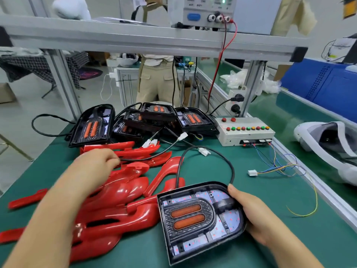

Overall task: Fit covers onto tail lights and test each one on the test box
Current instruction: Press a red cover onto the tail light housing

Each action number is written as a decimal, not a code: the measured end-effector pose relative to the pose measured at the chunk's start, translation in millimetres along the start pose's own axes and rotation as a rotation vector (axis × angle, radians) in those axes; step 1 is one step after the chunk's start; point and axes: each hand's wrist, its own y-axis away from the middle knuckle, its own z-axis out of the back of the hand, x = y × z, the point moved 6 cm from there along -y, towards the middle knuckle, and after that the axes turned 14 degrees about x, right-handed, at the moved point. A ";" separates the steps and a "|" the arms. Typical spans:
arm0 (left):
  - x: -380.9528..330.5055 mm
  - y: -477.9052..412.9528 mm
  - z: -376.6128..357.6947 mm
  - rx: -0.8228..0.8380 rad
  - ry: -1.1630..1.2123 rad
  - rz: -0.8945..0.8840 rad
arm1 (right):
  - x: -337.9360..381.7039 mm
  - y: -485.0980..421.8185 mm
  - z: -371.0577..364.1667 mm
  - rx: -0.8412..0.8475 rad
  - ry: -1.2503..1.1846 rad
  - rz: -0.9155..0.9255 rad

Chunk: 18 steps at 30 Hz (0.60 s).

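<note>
The right hand [249, 215] grips a bare tail light [199, 219] by its right edge, near centre on the surface [270, 182]. The left hand [94, 167] reaches, fingers curled, into the red covers [119, 192] at left; I cannot tell whether its grip has one. Cover-fitting is in hand: next, seat one cover squarely, before the far-right test box [245, 130]

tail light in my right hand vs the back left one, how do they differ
The held light is gripped by the right hand up front; the back-left light sits untouched in the far pile. Held light's orange strips run sideways; back-left light's run up-down. Both lack red covers.
</note>
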 end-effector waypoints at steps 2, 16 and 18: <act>27.3 -4.4 0.7 0.168 -0.171 0.141 | -1.1 1.9 0.6 -0.036 -0.024 0.009; 37.8 7.5 -29.8 0.369 -0.312 0.096 | -5.5 8.9 -8.5 -0.011 -0.110 0.064; 35.1 6.0 -27.2 0.323 -0.282 0.047 | -7.1 9.2 -8.5 -0.010 -0.124 0.059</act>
